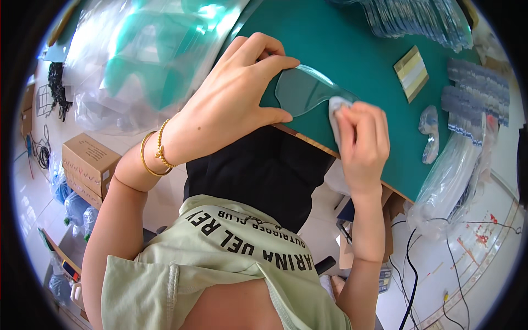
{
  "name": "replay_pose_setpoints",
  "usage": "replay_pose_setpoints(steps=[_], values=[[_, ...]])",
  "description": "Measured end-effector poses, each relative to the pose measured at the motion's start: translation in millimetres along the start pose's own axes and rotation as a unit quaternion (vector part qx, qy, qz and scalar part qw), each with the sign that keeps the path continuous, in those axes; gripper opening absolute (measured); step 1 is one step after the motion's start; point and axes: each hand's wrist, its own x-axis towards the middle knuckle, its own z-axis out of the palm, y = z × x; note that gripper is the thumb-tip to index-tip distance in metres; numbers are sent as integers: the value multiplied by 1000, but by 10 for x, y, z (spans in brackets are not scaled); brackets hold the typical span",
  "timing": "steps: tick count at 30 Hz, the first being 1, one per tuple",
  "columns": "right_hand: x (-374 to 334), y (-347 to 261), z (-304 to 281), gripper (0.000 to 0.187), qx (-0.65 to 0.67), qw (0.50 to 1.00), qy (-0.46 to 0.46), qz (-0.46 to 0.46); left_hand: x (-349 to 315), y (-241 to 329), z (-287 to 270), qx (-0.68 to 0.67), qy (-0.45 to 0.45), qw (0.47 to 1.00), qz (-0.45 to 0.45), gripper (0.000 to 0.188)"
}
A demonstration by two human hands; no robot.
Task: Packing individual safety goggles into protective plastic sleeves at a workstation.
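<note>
Between the thumb and fingers of my left hand (223, 93) is a clear, curved goggle lens (302, 91), gripped by its left end over the near edge of the green table. My right hand (364, 137) pinches a folded white cloth (335, 113), which touches the right part of the lens. That end of the lens is partly hidden by the cloth and my right fingers. To the right of my right hand, another clear lens-shaped piece (429, 132) lies on the table.
A large clear plastic bag (148, 60) covers the table's left side. Stacked clear lenses (412, 22) stand at the far right. Nearer are a yellowish block (411, 73), rows of grey-blue pieces (478, 99) and a plastic bag (454, 181). Cardboard boxes (91, 165) and cables are on the floor.
</note>
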Motion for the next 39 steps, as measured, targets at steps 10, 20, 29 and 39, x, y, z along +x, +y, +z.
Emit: replay_pose_setpoints(steps=[10,20,29,39], values=[[-405,269,-289,9,-81,983,49,158,-136,18,-47,76,61,993,63,65],[-359,532,-850,38,-227,949,83,201,51,-705,-1318,94,225,970,-13,42],[867,-348,-469,32,-111,988,111,-4,930,-1550,-1976,108,102,970,-193,69],[1792,-1027,146,35,67,988,64,-121,685,-1461,-2073,60,213,969,-110,44]])
